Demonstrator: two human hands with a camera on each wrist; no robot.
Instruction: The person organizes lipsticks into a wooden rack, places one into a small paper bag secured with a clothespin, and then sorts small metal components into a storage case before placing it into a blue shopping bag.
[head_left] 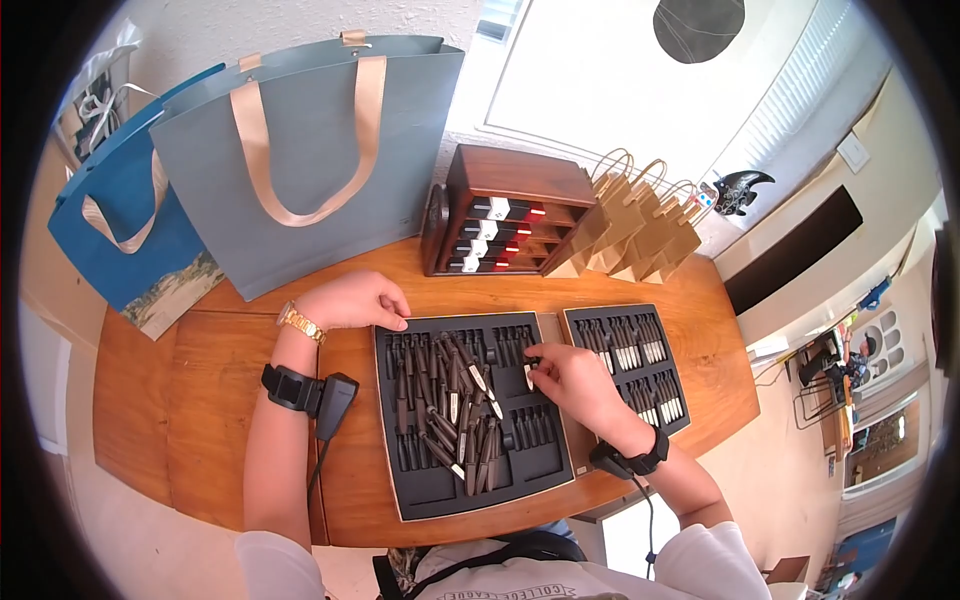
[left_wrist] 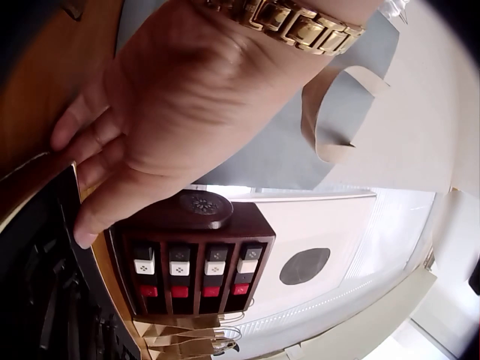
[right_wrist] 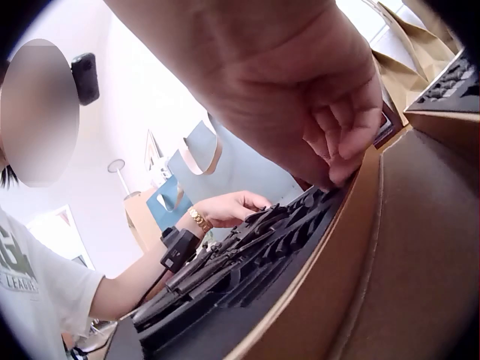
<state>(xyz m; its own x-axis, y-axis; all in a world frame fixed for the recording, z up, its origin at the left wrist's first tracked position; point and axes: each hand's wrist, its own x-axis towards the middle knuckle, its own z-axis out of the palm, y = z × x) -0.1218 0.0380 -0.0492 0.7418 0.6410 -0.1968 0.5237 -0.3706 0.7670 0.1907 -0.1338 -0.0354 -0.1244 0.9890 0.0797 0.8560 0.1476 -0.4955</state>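
Observation:
A black tray (head_left: 535, 468) with a light rim holds a loose heap of slim dark sticks (head_left: 455, 385), some with white ends, over rows of similar ones in slots. At its far left corner my left hand (head_left: 362, 299) rests on the edge. In the left wrist view, the thumb (left_wrist: 87, 234) lies on the rim and the other fingers are outside it. My right hand (head_left: 578, 385) pinches a dark stick with a white end (head_left: 530, 376) above the tray's right side. The right wrist view shows these fingertips (right_wrist: 341, 171) low by the tray wall, the stick mostly hidden.
Right of the tray lies a second black tray (head_left: 625, 375) with rows of white-ended sticks. Behind stand a wooden cabinet (head_left: 520, 170) with small boxes, brown paper bags (head_left: 630, 225), a large grey bag (head_left: 310, 130) and a blue bag (head_left: 120, 235). The wooden table (head_left: 225, 400) carries everything.

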